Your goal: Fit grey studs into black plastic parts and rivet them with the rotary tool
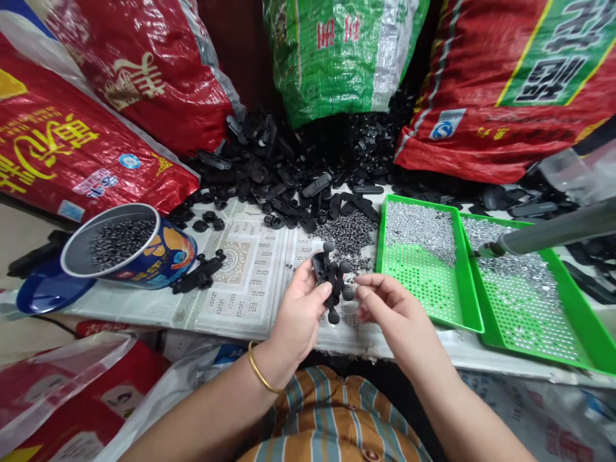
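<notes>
My left hand is closed around a black plastic part with round knobs, holding it above the front of the table. The part looks like a small clamp or holder with several ball-shaped ends. Close to its right side is my right hand, the thumb and fingers curled together in a pinch. Whatever those fingertips hold, if anything, is too small to make out. Just behind the hands lies a heap of small dark screw-like pieces.
Two green perforated trays with small silver pieces stand at the right. A grey rod reaches over them. At the left, a blue tin of small dark pieces lies tilted near a black assembly. Black parts pile up before large sacks.
</notes>
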The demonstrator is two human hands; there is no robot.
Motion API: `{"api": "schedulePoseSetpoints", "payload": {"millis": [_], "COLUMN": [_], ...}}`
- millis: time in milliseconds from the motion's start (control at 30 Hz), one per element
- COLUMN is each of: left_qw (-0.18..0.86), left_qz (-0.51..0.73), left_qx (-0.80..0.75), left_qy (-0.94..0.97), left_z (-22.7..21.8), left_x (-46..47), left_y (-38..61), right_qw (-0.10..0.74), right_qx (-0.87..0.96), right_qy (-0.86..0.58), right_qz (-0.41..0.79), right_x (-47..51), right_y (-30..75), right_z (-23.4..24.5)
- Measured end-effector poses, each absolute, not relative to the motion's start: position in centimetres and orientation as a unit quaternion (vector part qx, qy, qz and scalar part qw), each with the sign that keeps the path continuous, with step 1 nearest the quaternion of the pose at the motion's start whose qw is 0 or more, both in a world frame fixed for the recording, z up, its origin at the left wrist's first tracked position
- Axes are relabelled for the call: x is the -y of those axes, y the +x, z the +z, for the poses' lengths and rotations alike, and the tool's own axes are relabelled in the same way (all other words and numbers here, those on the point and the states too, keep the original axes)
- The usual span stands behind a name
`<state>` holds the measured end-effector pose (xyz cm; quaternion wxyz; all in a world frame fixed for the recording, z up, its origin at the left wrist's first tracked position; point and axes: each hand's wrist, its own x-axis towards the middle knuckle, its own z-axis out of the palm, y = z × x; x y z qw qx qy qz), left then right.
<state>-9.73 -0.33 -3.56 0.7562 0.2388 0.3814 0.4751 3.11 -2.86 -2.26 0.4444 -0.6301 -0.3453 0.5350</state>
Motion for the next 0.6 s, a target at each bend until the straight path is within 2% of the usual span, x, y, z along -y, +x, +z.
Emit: {"api": "schedulePoseSetpoints", "payload": {"millis": [200,600], "left_qw": [0.782,0.789], "left_qz": [0.442,0.408], "left_qx": [-0.369,-0.375], "left_qy": [0.241,0.266], "left_z": [-3.5,-3.3], "left_x": [0.7,0.9], "left_y": [-9.6,-9.3], "right_qw": [0.406,0.406], "right_qx": [0.413,0.356], "right_qy": [-0.623,-0.620], "right_qz": [0.526,0.569], "right_x": [1.2,1.0], "right_y": [3.9,4.2], "right_z": [-2.6,-3.2]}}
